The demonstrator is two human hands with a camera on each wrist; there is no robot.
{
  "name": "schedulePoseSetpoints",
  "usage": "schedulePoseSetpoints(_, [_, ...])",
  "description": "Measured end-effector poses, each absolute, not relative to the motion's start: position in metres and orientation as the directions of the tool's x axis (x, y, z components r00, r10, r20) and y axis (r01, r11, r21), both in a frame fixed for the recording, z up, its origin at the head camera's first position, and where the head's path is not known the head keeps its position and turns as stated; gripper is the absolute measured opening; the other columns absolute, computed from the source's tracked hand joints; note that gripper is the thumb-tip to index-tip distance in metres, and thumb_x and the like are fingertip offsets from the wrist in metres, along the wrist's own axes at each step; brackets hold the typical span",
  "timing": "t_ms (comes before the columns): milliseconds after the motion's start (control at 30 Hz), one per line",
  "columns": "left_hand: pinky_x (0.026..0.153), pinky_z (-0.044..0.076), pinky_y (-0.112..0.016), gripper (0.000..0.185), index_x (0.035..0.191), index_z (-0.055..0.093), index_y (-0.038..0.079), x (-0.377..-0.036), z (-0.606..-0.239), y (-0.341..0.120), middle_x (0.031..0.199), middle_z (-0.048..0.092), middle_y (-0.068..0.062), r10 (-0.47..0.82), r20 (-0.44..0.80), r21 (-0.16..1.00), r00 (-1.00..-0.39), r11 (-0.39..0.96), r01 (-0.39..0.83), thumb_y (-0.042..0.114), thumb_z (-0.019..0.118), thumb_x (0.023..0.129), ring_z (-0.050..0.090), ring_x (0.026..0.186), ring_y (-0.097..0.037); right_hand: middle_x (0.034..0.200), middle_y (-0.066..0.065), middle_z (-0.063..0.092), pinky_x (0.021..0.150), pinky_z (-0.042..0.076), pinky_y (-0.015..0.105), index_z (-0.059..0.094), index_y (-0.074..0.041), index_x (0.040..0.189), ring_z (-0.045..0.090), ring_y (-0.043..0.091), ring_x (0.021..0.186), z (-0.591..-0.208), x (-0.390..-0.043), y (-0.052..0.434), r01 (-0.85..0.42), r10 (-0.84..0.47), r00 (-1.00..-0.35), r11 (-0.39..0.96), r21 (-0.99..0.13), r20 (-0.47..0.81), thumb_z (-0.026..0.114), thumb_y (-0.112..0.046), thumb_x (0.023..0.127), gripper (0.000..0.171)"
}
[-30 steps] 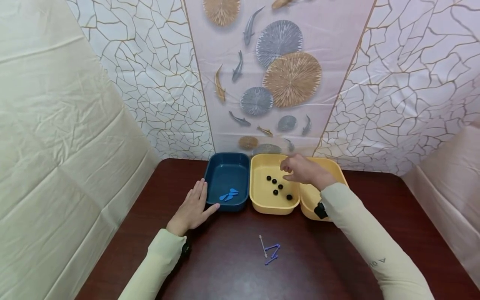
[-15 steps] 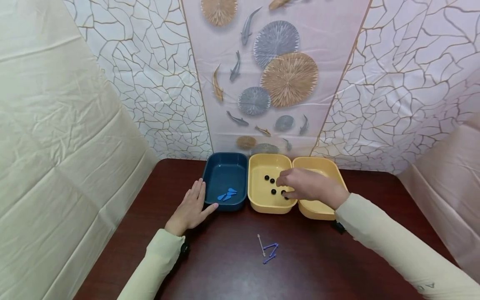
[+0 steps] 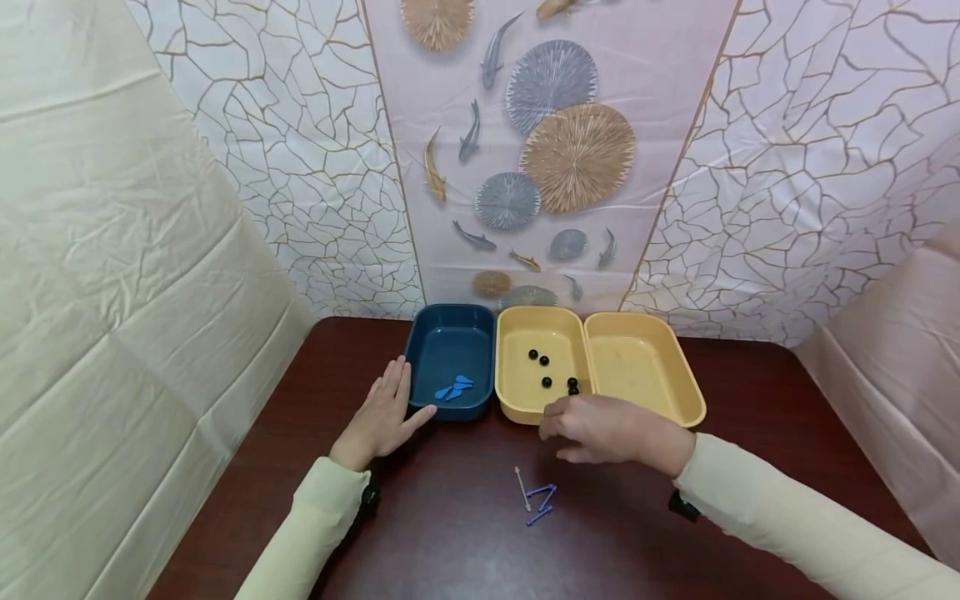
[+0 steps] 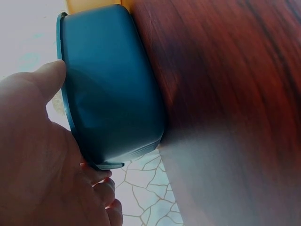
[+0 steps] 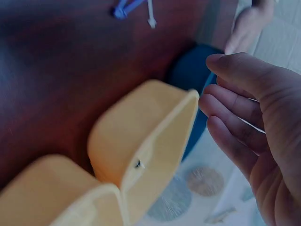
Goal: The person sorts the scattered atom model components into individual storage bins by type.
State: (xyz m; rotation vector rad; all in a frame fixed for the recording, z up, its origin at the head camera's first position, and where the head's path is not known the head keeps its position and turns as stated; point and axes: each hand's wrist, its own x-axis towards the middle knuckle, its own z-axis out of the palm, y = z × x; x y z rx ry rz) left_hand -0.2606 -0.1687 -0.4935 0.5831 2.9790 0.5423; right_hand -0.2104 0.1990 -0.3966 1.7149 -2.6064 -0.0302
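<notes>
My left hand (image 3: 384,414) lies flat on the dark table, fingers straight, thumb touching the front left corner of the blue tray (image 3: 427,340) (image 4: 108,94). Blue flat pieces (image 3: 453,389) lie inside that tray. My right hand (image 3: 600,427) (image 5: 254,122) hovers over the table just in front of the middle yellow tray (image 3: 517,407) (image 5: 141,146), fingers loosely bent and holding nothing. Several black beads (image 3: 551,371) sit in that tray. Small blue sticks (image 3: 542,502) and a white stick (image 3: 522,488) lie on the table below the right hand.
A second yellow tray (image 3: 675,367) stands to the right of the first, touching it. Patterned cloth walls close in the table at the back and both sides. The dark wooden table (image 3: 450,533) stretches toward me.
My right hand has drawn back out of the middle yellow tray, moving toward me over its front rim to above the table. The left hand has stayed put.
</notes>
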Motion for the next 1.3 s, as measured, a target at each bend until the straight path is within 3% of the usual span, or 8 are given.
schedulePoseSetpoints(200, [0.134,0.013,-0.059,0.096,0.167,0.007,-0.005,-0.26,-0.493,-0.168,0.178,0.002,-0.022,0.379,0.01,0.35,-0.926,0.866,0.358,0.057,0.049,0.107,0.003,0.166,-0.042,0.094,-0.003,0.069,0.07,0.053,0.015,0.074,-0.014,0.101,0.064,0.005,0.085,-0.422,-0.198,0.199,-0.93,-0.93,-0.368,0.368,-0.028,-0.01,0.084,-0.019,0.089,0.016])
schedulePoseSetpoints(433, [0.133,0.013,-0.06,0.096,0.167,0.008,-0.006,-0.259,-0.492,-0.167,0.178,0.001,-0.022,0.374,0.012,0.35,-0.927,0.867,0.355,0.056,0.05,0.107,0.003,0.166,-0.042,0.09,-0.004,0.068,0.069,0.05,0.012,0.072,-0.014,0.094,0.06,0.0,0.082,-0.447,-0.192,0.2,-0.912,-0.922,-0.386,0.385,-0.141,-0.026,0.083,-0.015,0.089,0.012])
schedulePoseSetpoints(800, [0.134,0.012,-0.06,0.096,0.167,0.008,-0.005,-0.259,-0.493,-0.168,0.178,0.0,-0.021,0.374,0.006,0.35,-0.927,0.868,0.352,0.058,0.049,0.107,0.002,0.166,-0.041,0.089,-0.006,0.067,0.068,0.05,0.011,0.072,-0.016,0.092,0.059,-0.003,0.079,-0.471,-0.189,0.202,-0.895,-0.907,-0.419,0.42,-0.152,-0.04,0.084,-0.015,0.089,0.012])
schedulePoseSetpoints(1100, [0.133,0.013,-0.061,0.097,0.167,0.008,-0.004,-0.259,-0.493,-0.167,0.178,0.001,-0.021,0.367,0.015,0.354,-0.93,0.868,0.348,0.059,0.049,0.107,0.003,0.166,-0.042,0.086,-0.008,0.064,0.066,0.047,0.008,0.071,-0.017,0.088,0.057,-0.005,0.076,-0.482,-0.189,0.203,-0.906,-0.918,-0.396,0.385,-0.175,0.029,0.082,-0.01,0.087,0.013])
schedulePoseSetpoints(1300, [0.133,0.013,-0.062,0.096,0.167,0.009,-0.005,-0.259,-0.496,-0.167,0.178,0.003,-0.022,0.37,0.03,0.365,-0.929,0.861,0.355,0.058,0.05,0.107,0.004,0.166,-0.043,0.084,-0.01,0.062,0.064,0.043,0.006,0.07,-0.018,0.086,0.053,-0.006,0.073,-0.484,-0.189,0.203,-0.894,-0.909,-0.416,0.405,-0.194,0.017,0.081,-0.01,0.086,0.013])
